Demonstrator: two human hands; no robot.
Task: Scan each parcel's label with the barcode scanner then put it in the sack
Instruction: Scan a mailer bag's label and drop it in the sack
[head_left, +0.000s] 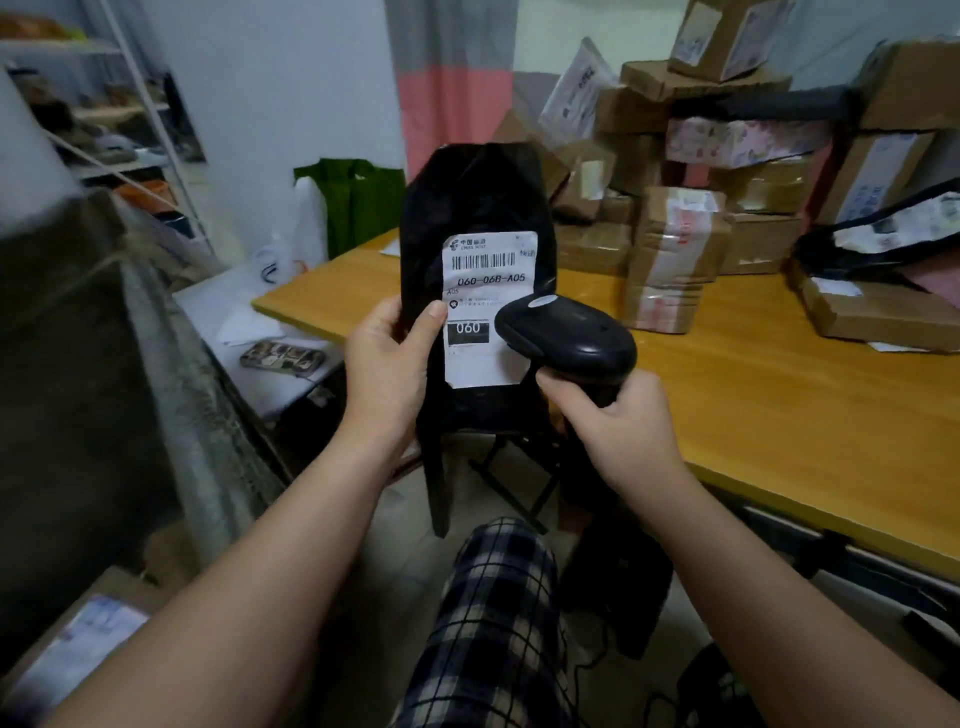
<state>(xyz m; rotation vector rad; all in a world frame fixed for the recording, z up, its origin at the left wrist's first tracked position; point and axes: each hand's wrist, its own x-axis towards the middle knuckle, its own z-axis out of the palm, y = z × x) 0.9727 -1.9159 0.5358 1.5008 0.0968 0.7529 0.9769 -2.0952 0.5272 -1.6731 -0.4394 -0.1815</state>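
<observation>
A black plastic parcel (475, 202) stands upright in front of me, its white label (488, 291) with a barcode facing me. My left hand (387, 364) grips the parcel's left edge, thumb on the label. My right hand (615, 421) is closed around the handle of a black barcode scanner (569, 340), whose head sits just right of the label and overlaps its lower right corner. A grey-green sack (104, 389) rises at my left, only partly in view.
A yellow wooden table (779, 395) at the right carries a pile of cardboard parcels (670, 249) and a black bag parcel (883, 239). A green bag (353, 202) stands by the wall. A boxed parcel (78, 644) lies lower left. Cables run on the floor.
</observation>
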